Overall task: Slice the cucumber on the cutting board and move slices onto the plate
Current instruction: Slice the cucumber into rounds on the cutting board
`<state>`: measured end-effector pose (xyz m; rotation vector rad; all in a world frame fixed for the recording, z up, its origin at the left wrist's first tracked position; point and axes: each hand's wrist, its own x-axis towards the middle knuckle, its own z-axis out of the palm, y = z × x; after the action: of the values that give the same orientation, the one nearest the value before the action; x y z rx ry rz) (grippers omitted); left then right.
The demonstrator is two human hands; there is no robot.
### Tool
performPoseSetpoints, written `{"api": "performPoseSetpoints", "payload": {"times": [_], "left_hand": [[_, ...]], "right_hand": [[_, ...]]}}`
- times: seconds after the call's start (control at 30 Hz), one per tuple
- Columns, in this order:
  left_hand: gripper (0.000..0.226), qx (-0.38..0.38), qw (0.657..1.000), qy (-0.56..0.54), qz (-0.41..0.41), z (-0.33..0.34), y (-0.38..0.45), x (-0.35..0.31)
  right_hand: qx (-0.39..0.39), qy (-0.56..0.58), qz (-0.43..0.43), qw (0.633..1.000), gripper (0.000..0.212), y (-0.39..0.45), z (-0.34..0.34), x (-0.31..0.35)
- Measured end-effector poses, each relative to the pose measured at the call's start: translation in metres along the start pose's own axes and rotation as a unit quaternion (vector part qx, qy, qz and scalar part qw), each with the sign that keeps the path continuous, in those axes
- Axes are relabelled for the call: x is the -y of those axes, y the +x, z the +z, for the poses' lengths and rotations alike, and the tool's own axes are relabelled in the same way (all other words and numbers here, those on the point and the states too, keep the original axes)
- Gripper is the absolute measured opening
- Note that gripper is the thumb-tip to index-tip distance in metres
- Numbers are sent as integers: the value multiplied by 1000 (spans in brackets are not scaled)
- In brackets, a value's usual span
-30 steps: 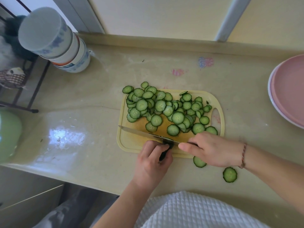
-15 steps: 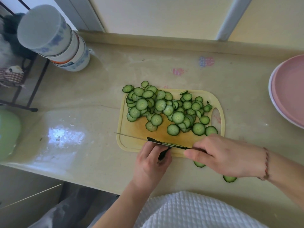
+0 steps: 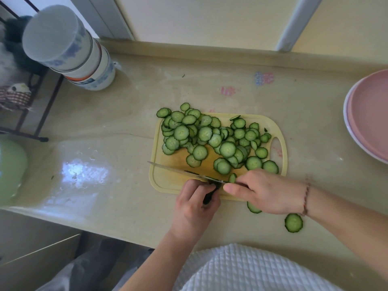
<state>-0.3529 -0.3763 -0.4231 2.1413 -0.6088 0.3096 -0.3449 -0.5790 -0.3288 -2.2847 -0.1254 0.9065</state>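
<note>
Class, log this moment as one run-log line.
left hand: grips knife | right hand: at blade | slices: on cutting board | plate: no slices visible

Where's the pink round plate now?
Head view, far right edge: the pink round plate sits on the beige countertop, right of the yellow plastic cutting board, apart.

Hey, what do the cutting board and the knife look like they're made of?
The cutting board looks like pale yellow plastic: moulded rounded corners, a groove round its edge, a cut-out handle slot, and an orange-brown stain. The knife has a thin, shiny blade, probably steel; its dark handle, likely plastic, is mostly hidden in the left hand.
</note>
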Motion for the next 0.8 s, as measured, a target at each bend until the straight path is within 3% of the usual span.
{"api": "performPoseSetpoints", "payload": {"times": [0.37, 0.6, 0.8], "left_hand": [[8, 9, 999, 36, 0, -4, -1, -1], [15, -3, 1000, 18, 6, -2, -1, -1], [7, -2, 1000, 11, -7, -1, -3, 0]], "right_hand": [[18, 52, 7, 998, 62, -14, -21, 0], [23, 35, -12, 999, 68, -23, -17, 2], [22, 33, -10, 999, 72, -26, -14, 1]]}}
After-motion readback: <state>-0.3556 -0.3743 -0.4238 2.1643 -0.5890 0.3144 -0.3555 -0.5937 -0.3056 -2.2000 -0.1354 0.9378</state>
